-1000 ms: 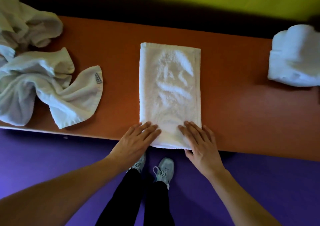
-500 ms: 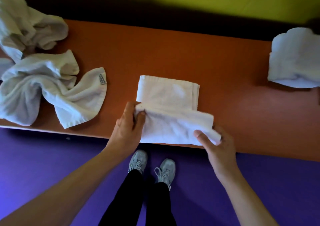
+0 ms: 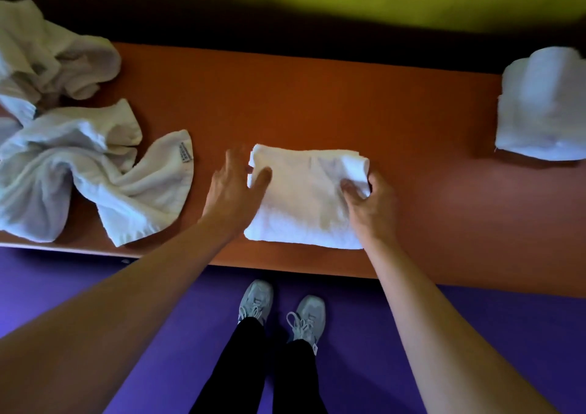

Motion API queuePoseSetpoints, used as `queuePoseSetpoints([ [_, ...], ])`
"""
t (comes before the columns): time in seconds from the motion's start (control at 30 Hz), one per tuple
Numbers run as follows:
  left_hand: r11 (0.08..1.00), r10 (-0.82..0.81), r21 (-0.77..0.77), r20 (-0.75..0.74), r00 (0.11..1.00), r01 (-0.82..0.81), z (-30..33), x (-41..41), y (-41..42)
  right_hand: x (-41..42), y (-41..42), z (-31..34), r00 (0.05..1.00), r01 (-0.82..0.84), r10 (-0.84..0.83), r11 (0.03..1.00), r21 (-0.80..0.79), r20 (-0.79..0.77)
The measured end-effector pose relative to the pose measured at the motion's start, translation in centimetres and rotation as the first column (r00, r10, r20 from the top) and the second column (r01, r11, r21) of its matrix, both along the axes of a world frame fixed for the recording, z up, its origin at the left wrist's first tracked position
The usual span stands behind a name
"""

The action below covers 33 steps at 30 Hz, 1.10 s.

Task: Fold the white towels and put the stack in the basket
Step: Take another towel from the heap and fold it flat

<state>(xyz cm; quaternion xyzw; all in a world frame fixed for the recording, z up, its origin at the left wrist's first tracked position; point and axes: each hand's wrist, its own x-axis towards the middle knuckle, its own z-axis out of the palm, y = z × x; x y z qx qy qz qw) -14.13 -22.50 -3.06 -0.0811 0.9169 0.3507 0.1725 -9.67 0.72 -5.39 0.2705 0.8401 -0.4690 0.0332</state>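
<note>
— What could go wrong from here?

— The fold could spring open. My right hand (image 3: 369,198) pinches the far right corner of the folded towel (image 3: 304,198), fingers curled round the top layer. If I let go before the layer lies flat, I judge it will slide crooked, and the edges won't line up. A sloppy square would make the stack lean later on.

— And your left hand?

— My left hand (image 3: 236,188) rests at the towel's left edge, fingers fairly straight, thumb lying on the cloth. It isn't gripping anything; it only steadies that side. If it drags sideways, it could pull the layers out of line.

— Where is the towel, exactly?

— On the orange tabletop (image 3: 317,96), near its front edge, right between my two hands and touching both.

— What else is waiting?

— A heap of unfolded towels (image 3: 79,166) lies well off to my left on the same tabletop. A pile of folded towels (image 3: 542,106) sits far to my right, partly cut off by the edge of view. I can't see the basket anywhere, so carrying the stack there is a blind spot for now.
</note>
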Motion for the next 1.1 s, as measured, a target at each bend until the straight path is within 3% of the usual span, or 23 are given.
queuePoseSetpoints([
  [0.07,0.976,-0.155,-0.149,0.022,0.988,0.157,-0.4,1.5,-0.4,0.1,-0.4,-0.2,0.998,0.068,-0.068,0.998,0.005,-0.009],
  [0.1,0.974,-0.149,-0.166,0.026,0.988,0.152,-0.7,2.2,-0.6,0.4,-0.5,-0.3,0.995,0.100,-0.100,0.995,-0.008,0.002],
  [0.2,0.996,0.005,-0.089,0.045,0.999,-0.001,-1.2,3.4,-0.7,1.5,-0.6,-0.1,0.975,0.140,-0.152,0.987,0.080,0.163],
  [0.3,0.992,0.124,-0.025,0.126,0.984,-0.122,-1.4,3.4,-0.5,3.3,-1.0,0.2,0.948,0.072,-0.126,0.980,0.187,0.294],
  [0.37,0.981,0.189,0.008,0.179,0.966,-0.193,-1.2,3.1,-0.2,3.6,-1.2,0.3,0.938,0.123,-0.141,0.989,0.077,0.317],
  [0.43,0.978,0.199,0.013,0.224,0.954,-0.207,-0.9,2.7,0.1,3.1,-0.7,0.5,0.900,0.280,-0.233,0.957,-0.079,0.369],
  [0.53,0.985,0.157,0.028,0.290,0.944,-0.173,-0.3,2.2,0.3,2.3,0.1,1.3,0.795,0.506,-0.289,0.801,-0.320,0.533],
  [0.6,0.989,0.119,0.047,0.287,0.950,-0.138,0.3,1.9,0.5,2.3,0.5,2.0,0.769,0.542,-0.259,0.750,-0.379,0.585],
  [0.77,0.989,0.043,0.130,0.239,0.970,-0.076,3.0,1.2,2.8,2.9,2.4,5.5,0.873,0.466,-0.307,0.755,-0.462,0.379],
  [1.1,0.966,-0.061,0.258,0.200,0.978,0.007,8.0,0.2,13.9,4.7,13.7,12.0,0.923,0.385,-0.340,0.789,-0.479,0.181],
])
